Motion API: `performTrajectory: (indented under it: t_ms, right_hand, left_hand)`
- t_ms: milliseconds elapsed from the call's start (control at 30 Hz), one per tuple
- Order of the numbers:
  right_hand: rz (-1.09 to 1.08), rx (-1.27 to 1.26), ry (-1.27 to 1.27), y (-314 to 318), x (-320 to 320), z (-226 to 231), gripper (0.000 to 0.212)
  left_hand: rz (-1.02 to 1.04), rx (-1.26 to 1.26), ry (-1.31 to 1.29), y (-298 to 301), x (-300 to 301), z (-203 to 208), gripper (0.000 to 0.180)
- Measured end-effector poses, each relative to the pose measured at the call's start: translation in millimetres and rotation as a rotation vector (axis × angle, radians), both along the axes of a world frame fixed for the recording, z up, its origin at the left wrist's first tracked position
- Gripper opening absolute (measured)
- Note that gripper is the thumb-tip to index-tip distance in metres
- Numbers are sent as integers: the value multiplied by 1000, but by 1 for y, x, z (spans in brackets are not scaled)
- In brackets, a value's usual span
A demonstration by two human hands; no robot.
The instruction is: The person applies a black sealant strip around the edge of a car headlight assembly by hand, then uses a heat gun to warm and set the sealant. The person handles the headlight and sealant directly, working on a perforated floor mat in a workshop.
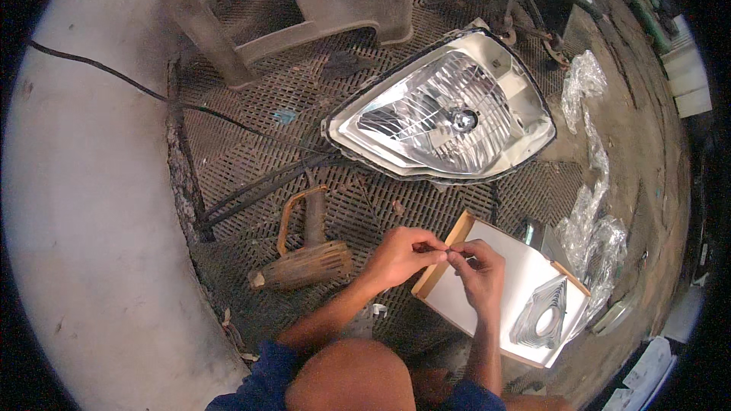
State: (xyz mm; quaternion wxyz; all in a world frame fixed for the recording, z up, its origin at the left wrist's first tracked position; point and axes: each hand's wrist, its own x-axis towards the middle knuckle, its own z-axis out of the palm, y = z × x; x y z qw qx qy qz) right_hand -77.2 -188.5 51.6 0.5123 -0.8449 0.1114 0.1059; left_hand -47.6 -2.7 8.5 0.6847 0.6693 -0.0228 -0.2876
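Observation:
My left hand (407, 255) and my right hand (477, 266) meet fingertip to fingertip over the near-left part of an open cardboard box (502, 247) with a white inside. Both are closed in a pinch around something small and dark, too small to name. Inside the box, at its right end, lies a silver-grey triangular trim piece (539, 316) with stepped edges and a round hole. Beyond my hands rests a car headlight housing (457, 118) with its chrome reflector facing up and a dark seal along its rim.
An orange-brown heat gun (304, 259) lies left of my hands on the perforated mat (259, 122). A grey plastic stool (343, 0) stands at the back. Crumpled clear plastic wrap (601, 247) trails along the right. A black cable (114, 72) crosses from the left.

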Motion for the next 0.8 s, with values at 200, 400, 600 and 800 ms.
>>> performTrajectory:
  t_ms: [200, 400, 600, 800]
  right_hand:
    - [-16, 185, 79, 23, -7, -15, 13]
    - [15, 437, 151, 29, -1, -14, 14]
    - [137, 100, -154, 53, -1, -5, 17]
    - [207, -67, -388, 54, -4, -10, 16]
  left_hand:
    - [227, -118, 41, 9, -17, -6, 22]
    - [366, -180, -46, 13, -32, -10, 18]
    - [539, -479, 301, 15, -39, -18, 14]
    - [497, -571, 591, 27, -36, -12, 10]
